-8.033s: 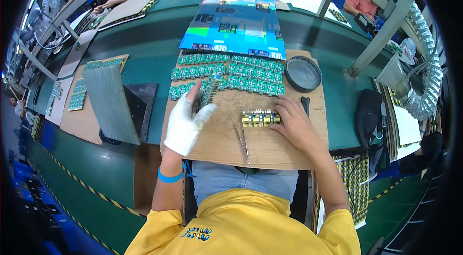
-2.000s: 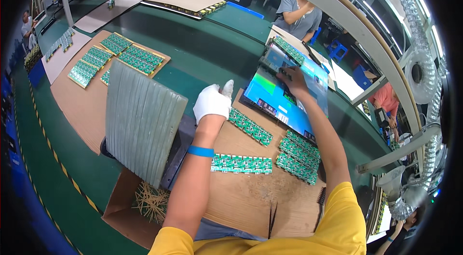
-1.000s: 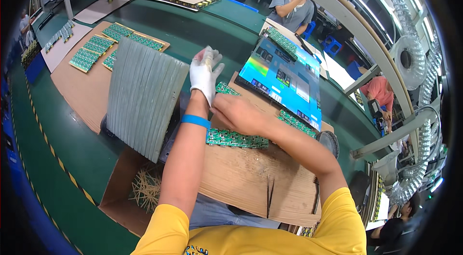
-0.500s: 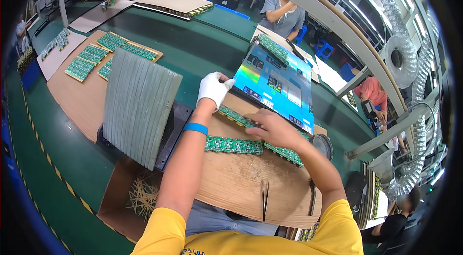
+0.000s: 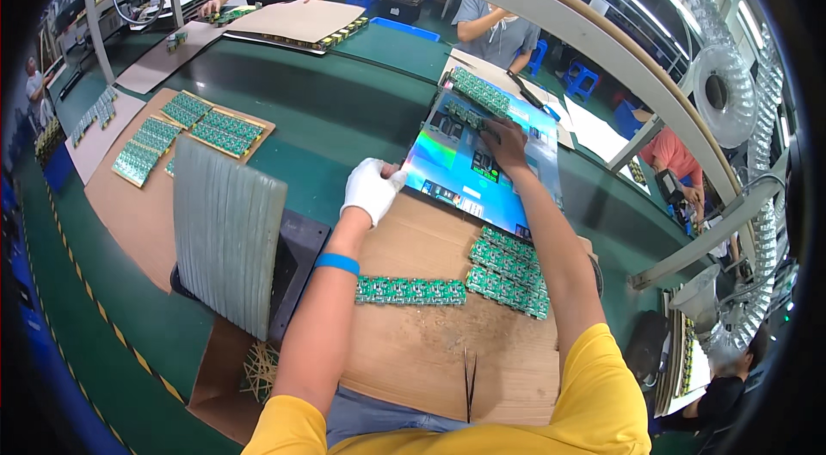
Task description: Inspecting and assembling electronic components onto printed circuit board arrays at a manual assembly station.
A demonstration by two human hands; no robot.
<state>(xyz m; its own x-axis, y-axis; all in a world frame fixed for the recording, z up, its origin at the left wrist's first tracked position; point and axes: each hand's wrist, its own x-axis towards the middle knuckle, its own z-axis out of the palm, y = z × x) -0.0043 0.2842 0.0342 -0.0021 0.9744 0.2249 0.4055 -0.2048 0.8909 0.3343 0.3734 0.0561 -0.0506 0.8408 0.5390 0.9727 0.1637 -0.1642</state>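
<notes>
A: Largest first?

B: A long green bench (image 5: pixel 344 102), bearing a brown cardboard sheet (image 5: pixel 422 235). Next in size, a shiny blue panel (image 5: pixel 456 164), lying slantwise over the far part of the cardboard sheet. To the left, a ridged grey slab (image 5: pixel 225 240), standing tilted by a black base (image 5: pixel 301 253).

A: And the hands?

B: Left hand (image 5: pixel 370 190) in a white glove, fingertips curled at the near left corner of the blue panel — pinching or merely touching, impossible to tell. Right hand (image 5: pixel 503 143) bare, reaching across the blue panel, fingers bent down at one end of a green circuit board (image 5: pixel 465 115). Gripping or only resting there: also impossible to tell.

A: Lying where, exactly?

B: On the far part of the blue panel, just nearer than a cluster of boards (image 5: pixel 480 90). On the cardboard sheet, several stacked rows (image 5: pixel 512 274) at right, beside a single row (image 5: pixel 411 290) at left.

A: Smallest?

B: Thin tweezers (image 5: pixel 470 408) — tips apart, pointing toward the single row.
</notes>
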